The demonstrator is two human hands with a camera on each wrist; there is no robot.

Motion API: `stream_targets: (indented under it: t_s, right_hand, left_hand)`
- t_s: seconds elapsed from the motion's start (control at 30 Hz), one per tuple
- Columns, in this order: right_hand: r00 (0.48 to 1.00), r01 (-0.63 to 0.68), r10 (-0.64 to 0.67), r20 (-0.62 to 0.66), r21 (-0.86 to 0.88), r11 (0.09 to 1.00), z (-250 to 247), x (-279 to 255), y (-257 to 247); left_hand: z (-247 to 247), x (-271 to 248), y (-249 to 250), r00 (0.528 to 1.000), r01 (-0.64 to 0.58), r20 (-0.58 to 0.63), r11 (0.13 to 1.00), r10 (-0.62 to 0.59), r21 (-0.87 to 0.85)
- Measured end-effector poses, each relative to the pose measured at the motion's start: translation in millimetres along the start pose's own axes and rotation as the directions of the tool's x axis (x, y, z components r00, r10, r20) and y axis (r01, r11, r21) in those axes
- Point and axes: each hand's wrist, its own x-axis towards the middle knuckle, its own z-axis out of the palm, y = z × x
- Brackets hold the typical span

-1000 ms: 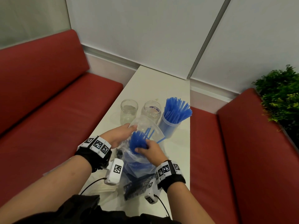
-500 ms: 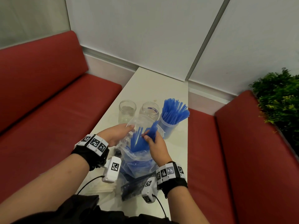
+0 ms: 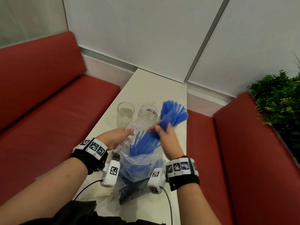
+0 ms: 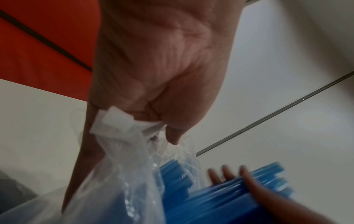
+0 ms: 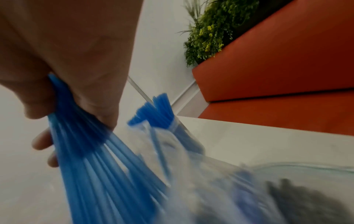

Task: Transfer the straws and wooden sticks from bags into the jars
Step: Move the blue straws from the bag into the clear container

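Note:
A clear plastic bag of blue straws stands on the white table in front of me. My left hand pinches the bag's rim and holds it up. My right hand grips a bundle of blue straws half drawn out of the bag, tilted up to the right; the bundle fans out below the fingers. Behind stand two glass jars, left jar and middle jar, and a third jar full of blue straws.
Red bench seats run along both sides of the narrow table, the left bench and the right bench. A green plant stands at the far right. More bags, one with dark contents, lie under the straw bag near me.
My right hand has risen and moved right toward the jars, drawing the straw bundle farther out of the bag. The left hand still holds the rim.

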Motion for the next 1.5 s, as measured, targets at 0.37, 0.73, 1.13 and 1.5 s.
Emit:
stream_targets:
  t_s: [0.37,0.73,1.13,1.5]
  right_hand:
    - [0.942,0.263,-0.268,-0.204,-0.048,0.963,-79.7,77.8,-109.9]
    - [0.934,0.132,-0.211,-0.288,-0.271,0.954,-93.0,167.8,-75.5]
    - [0.931,0.164,-0.223,-0.29,-0.215,0.963,-94.6,176.9,-29.2]
    - [0.921,0.094,-0.21,-0.328,-0.336,0.937,-104.3,174.9,-12.2]
  left_hand:
    - [-6.0,4.5,4.1,0.999,0.032,0.025,0.999,-0.033,0.035]
    - [-9.5,17.6,3.6,0.998,0.052,0.033,0.997,-0.054,0.055]
    - [-18.7,27.5,-1.4,0.998,0.068,0.015,0.997,-0.069,0.021]
    - [-18.6,30.2,-0.7,0.996,0.082,0.022,0.996,-0.083,0.043]
